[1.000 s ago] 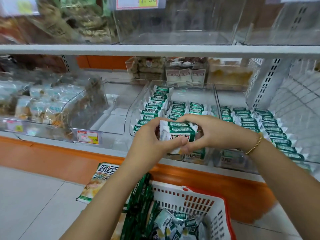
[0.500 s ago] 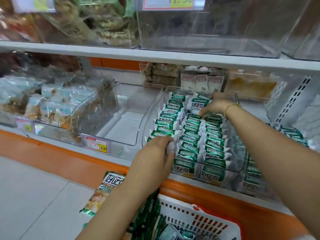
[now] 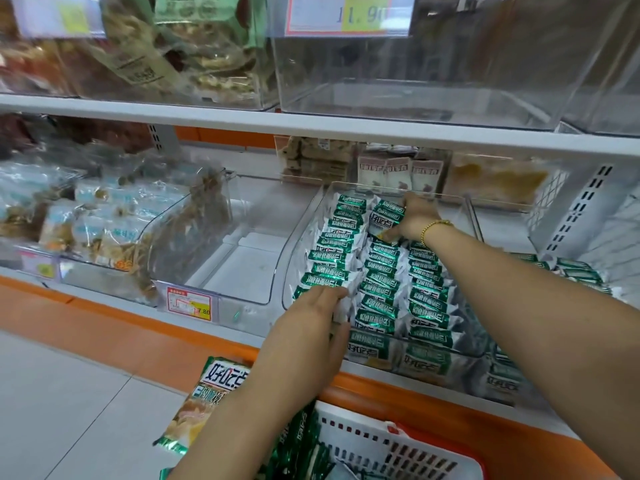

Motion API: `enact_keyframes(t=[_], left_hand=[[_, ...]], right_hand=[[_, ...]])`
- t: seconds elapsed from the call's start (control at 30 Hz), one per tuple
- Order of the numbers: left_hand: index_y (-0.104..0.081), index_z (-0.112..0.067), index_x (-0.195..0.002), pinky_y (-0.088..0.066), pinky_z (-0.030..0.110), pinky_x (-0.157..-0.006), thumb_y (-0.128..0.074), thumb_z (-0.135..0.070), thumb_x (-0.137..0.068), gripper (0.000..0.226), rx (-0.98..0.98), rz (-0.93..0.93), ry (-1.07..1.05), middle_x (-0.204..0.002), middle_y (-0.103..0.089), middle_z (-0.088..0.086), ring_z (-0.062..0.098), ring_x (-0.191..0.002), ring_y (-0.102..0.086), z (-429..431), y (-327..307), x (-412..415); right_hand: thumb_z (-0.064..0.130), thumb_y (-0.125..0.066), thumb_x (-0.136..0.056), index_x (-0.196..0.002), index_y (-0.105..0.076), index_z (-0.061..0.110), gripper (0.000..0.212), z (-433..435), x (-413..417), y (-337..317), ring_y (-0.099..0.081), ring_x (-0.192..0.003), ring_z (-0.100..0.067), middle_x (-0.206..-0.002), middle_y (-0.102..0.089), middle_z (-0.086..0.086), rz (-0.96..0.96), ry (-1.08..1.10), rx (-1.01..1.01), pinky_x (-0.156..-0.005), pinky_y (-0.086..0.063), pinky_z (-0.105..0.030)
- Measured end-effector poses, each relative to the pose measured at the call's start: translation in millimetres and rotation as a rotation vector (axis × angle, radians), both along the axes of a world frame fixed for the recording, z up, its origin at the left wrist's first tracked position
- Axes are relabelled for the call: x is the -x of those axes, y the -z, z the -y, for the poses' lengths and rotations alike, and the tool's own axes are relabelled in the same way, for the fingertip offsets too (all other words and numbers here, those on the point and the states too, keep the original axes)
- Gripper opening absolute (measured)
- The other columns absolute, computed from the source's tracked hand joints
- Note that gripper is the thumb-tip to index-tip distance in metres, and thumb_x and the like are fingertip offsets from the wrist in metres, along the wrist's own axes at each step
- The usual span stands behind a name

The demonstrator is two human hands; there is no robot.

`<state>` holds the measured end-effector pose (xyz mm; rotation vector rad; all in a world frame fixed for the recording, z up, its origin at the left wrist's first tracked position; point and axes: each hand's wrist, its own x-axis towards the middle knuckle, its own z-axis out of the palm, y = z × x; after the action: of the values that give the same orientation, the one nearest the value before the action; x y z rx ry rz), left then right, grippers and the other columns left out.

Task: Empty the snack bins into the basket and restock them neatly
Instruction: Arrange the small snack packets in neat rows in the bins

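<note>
Bare-floored bin (image 3: 239,268) beside packet-crammed bin (image 3: 304,237), shelf (image 3: 311,123) overhead

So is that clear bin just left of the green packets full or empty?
Empty: the clear bin shows only its bare white floor through its walls, while the green packets fill its neighbour.

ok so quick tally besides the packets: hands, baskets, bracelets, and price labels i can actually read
hands: 2, the left hand at the front of the bin and the right hand holding a green packet at the back
basket: 1
bracelet: 1
readable price labels: 2, the 11.90 label and the 7.80 label
total: 6
</note>
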<state>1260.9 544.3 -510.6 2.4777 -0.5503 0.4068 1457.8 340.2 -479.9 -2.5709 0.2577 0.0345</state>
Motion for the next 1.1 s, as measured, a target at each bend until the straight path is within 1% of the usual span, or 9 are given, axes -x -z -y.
enact_keyframes(t=[0.07, 0.17, 0.23, 0.33, 0.47, 0.6, 0.77, 0.9, 1.1], left_hand=[[-0.044, -0.025, -0.137, -0.032, 0.007, -0.081, -0.044, -0.029, -0.098, 0.039, -0.001, 0.001, -0.012, -0.131, -0.049, -0.011, 0.004, -0.108, -0.052, -0.7, -3.3, 2.7], [-0.048, -0.023, -0.133, -0.029, 0.007, -0.077, -0.048, -0.026, -0.097, 0.036, 0.004, -0.004, -0.031, -0.129, -0.05, -0.009, 0.007, -0.105, -0.053, -1.5, -8.8, 11.0], [-0.053, -0.021, -0.126, -0.031, 0.01, -0.076, -0.05, -0.024, -0.096, 0.031, 0.005, -0.007, -0.031, -0.123, -0.053, -0.007, 0.01, -0.103, -0.054, -2.6, -11.2, 19.2], [-0.06, -0.019, -0.099, -0.043, 0.023, -0.078, -0.053, -0.023, -0.094, 0.009, 0.006, -0.004, 0.007, -0.101, -0.06, -0.005, 0.013, -0.09, -0.057, -4.2, -12.8, 36.8], [-0.052, -0.018, -0.075, -0.045, 0.034, -0.059, -0.053, -0.033, -0.093, 0.024, -0.044, -0.09, 0.106, -0.067, -0.055, -0.005, 0.011, -0.06, -0.052, -4.7, -4.8, 71.6], [-0.052, -0.016, -0.073, -0.04, 0.031, -0.056, -0.05, -0.036, -0.096, 0.031, -0.184, -0.244, 0.231, -0.064, -0.054, 0.0, 0.012, -0.056, -0.049, -2.4, 24.7, 113.7], [-0.056, -0.011, -0.088, -0.034, 0.024, -0.056, -0.047, -0.03, -0.098, 0.023, -0.311, -0.514, 0.323, -0.08, -0.058, 0.004, 0.011, -0.063, -0.047, -2.6, 86.3, 170.3], [-0.059, -0.013, -0.098, -0.04, 0.026, -0.068, -0.049, -0.027, -0.095, 0.018, -0.402, -0.684, 0.281, -0.096, -0.063, 0.006, 0.021, -0.084, -0.06, -21.5, 126.2, 201.9], [-0.058, -0.006, -0.118, -0.047, 0.033, -0.09, -0.052, -0.032, -0.093, 0.036, -0.751, -0.928, 0.281, -0.121, -0.059, 0.015, 0.03, -0.114, -0.055, -50.6, 150.6, 221.3]], right_hand=[[0.023, -0.085, -0.069, -0.139, -0.035, 0.006, 0.088, 2.6, 2.7, -2.1, -0.054, -0.119, -0.033, -0.138, -0.049, -0.016, 0.009, 0.009, 0.05, -0.097, -0.047, -0.04], [0.024, -0.084, -0.071, -0.144, -0.031, 0.007, 0.092, 4.5, 10.7, -7.6, -0.044, -0.13, -0.035, -0.145, -0.043, -0.016, 0.03, -0.004, 0.072, -0.106, -0.041, -0.04], [0.024, -0.08, -0.075, -0.132, -0.045, 0.007, 0.069, 3.5, 24.9, -14.8, -0.05, -0.123, -0.034, -0.14, -0.046, -0.017, 0.076, -0.019, 0.13, -0.101, -0.045, -0.039], [0.028, -0.067, -0.087, -0.094, -0.061, 0.007, 0.023, -2.9, 65.0, -30.5, -0.061, -0.088, -0.024, -0.098, -0.064, -0.01, 0.201, -0.17, 0.234, -0.071, -0.048, -0.031], [0.031, -0.063, -0.091, -0.076, -0.056, 0.012, 0.025, -10.1, 151.9, -40.1, -0.055, -0.069, -0.016, -0.076, -0.061, -0.003, 0.251, -0.484, 0.293, -0.052, -0.036, -0.016], [0.033, -0.065, -0.089, -0.073, -0.054, 0.016, 0.026, -14.8, 226.9, -13.4, -0.046, -0.058, -0.004, -0.065, -0.054, 0.007, 0.151, -0.772, 0.233, -0.054, -0.035, -0.013], [0.033, -0.063, -0.091, -0.094, -0.06, 0.016, 0.018, -20.9, 260.8, 82.4, -0.047, -0.068, -0.002, -0.077, -0.052, 0.014, -0.26, -0.895, 0.295, -0.06, -0.037, -0.02], [0.03, -0.065, -0.091, -0.136, -0.044, 0.009, 0.054, -15.3, 269.5, 170.4, -0.054, -0.109, -0.023, -0.128, -0.053, -0.007, -0.533, -0.788, 0.441, -0.079, -0.045, -0.029], [0.044, -0.072, -0.082, -0.148, -0.026, 0.005, 0.089, 3.4, 284.6, 260.5, -0.035, -0.137, -0.03, -0.153, -0.029, -0.015, -0.589, -0.647, 0.528, -0.111, -0.034, -0.038]])
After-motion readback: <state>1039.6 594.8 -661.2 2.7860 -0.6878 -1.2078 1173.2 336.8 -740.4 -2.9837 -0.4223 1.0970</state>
